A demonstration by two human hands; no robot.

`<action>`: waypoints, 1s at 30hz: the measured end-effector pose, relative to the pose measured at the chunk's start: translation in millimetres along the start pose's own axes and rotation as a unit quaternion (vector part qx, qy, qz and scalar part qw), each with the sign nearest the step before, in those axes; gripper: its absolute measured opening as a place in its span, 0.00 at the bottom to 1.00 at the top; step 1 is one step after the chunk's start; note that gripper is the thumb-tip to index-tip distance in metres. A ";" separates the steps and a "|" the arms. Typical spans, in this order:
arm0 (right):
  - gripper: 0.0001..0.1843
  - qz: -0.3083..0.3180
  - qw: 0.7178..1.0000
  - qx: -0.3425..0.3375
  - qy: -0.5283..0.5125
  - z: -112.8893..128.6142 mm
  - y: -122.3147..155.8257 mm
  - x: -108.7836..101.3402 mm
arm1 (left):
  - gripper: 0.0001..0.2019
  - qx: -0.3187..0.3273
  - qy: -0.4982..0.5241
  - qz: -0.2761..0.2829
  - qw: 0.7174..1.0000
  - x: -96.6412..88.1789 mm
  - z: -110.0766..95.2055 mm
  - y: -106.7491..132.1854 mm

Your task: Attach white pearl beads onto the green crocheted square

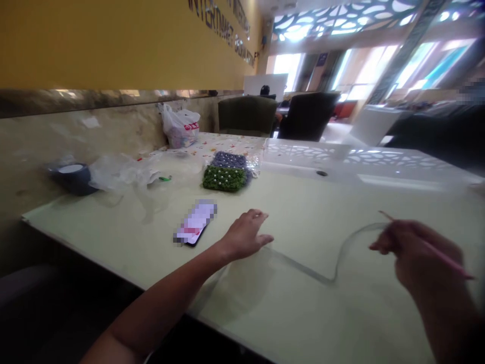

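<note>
My right hand [426, 253] is closed around a slim pink crochet hook [449, 259], whose thin tip sticks out past the fingers at the upper left. A strand of grey yarn [337, 265] runs from the fingers of that hand, bends on the tabletop and reaches toward my left hand [248, 235]. My left hand hovers over or rests on the table with its thumb and fingers apart; its palm side is hidden. Beyond it lie crocheted pieces with white beads, one green [223, 178] and one grey-purple [231, 160].
Left of my left hand, a phone [197, 222] lies on the pale table [303, 323]. Clear plastic wrap [117, 172], a dark round container [76, 178] and a white plastic bag [182, 126] stand along the wall side. Dark chairs [308, 115] are at the far end.
</note>
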State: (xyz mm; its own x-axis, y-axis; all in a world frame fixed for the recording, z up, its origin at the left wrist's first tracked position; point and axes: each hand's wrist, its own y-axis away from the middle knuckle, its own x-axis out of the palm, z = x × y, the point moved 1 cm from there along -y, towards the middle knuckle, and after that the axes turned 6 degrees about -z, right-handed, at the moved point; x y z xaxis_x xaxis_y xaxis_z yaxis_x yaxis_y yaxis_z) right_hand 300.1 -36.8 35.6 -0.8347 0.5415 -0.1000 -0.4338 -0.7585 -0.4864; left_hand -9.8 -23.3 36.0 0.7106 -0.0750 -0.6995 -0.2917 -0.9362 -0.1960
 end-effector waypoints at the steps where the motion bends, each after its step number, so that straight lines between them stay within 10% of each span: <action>1: 0.13 0.055 0.998 -0.003 0.030 5.5 8.9 9.3 | 0.28 0.028 0.014 -0.018 0.999 6.2 -7.7 -1.3; 5: 0.16 0.159 0.977 -0.102 0.097 28.7 41.7 29.1 | 0.30 0.086 0.006 0.000 0.996 20.0 -14.4 -16.6; 9: 0.16 0.094 0.989 -0.084 0.076 35.8 38.4 23.8 | 0.32 -0.034 -0.097 0.032 0.994 26.6 26.3 -27.5; 13: 0.15 0.018 0.998 -0.060 0.006 36.0 22.3 12.6 | 0.33 0.073 -0.165 0.156 0.971 49.8 46.9 -13.0; 20: 0.13 -0.055 0.993 -0.082 -0.068 46.7 17.0 -1.0 | 0.30 0.279 -0.046 0.331 0.900 59.1 -29.6 69.8; 24: 0.14 -0.013 0.992 -0.052 -0.114 42.6 16.0 0.4 | 0.18 0.201 0.125 0.466 0.852 35.2 -58.5 98.8; 26: 0.14 0.009 0.992 -0.038 -0.119 40.5 18.1 3.2 | 0.16 0.096 0.170 0.440 0.876 27.4 -55.6 96.9; 30: 0.14 0.053 0.994 -0.038 -0.085 42.9 27.6 10.6 | 0.15 -0.090 0.246 0.186 0.947 20.2 -35.0 72.4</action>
State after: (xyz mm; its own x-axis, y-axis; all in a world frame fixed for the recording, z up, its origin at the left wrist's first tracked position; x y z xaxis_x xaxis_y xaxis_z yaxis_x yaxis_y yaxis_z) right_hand 264.7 -67.5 58.3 -0.9224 0.3861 -0.0096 -0.3189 -0.7754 -0.5451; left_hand 5.9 -104.6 31.8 0.8054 -0.5205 -0.2834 -0.4981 -0.8537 0.1521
